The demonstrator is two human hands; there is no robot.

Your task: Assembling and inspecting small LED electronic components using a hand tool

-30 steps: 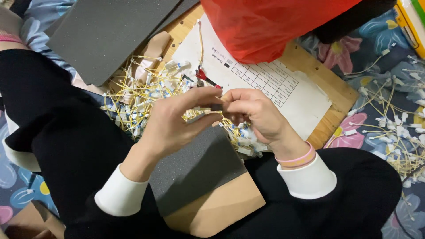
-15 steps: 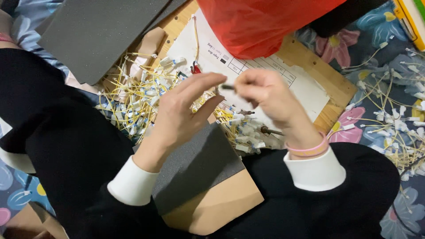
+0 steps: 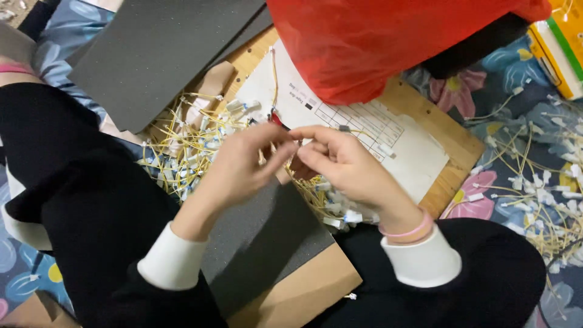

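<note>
My left hand point(image 3: 240, 167) and my right hand point(image 3: 343, 163) meet fingertip to fingertip over the wooden board point(image 3: 452, 143). Both are pinched narrow on one thin yellow wire point(image 3: 358, 131) with a small white plastic end, which runs off to the right across the paper. Under my hands lies a loose, springy heap of the same wires point(image 3: 182, 155), stiff yellow strands tipped with white plugs; a second heap point(image 3: 540, 194) is scattered on the flowered cloth to the right. A matte, finely pitted grey foam sheet point(image 3: 261, 237) lies under my wrists, and a larger dark one point(image 3: 158, 54) at top left.

Against half a second ago, my hands have closed together: the left fingers, then spread and apart from the right, now touch it.

A white paper sheet point(image 3: 419, 155) with a printed grid table lies on the board, partly under a glossy, crinkled red plastic bag point(image 3: 376, 42). A yellow and green box point(image 3: 555, 45) sits at the top right edge. A pink band point(image 3: 407, 231) circles my right wrist above the white cuff.
</note>
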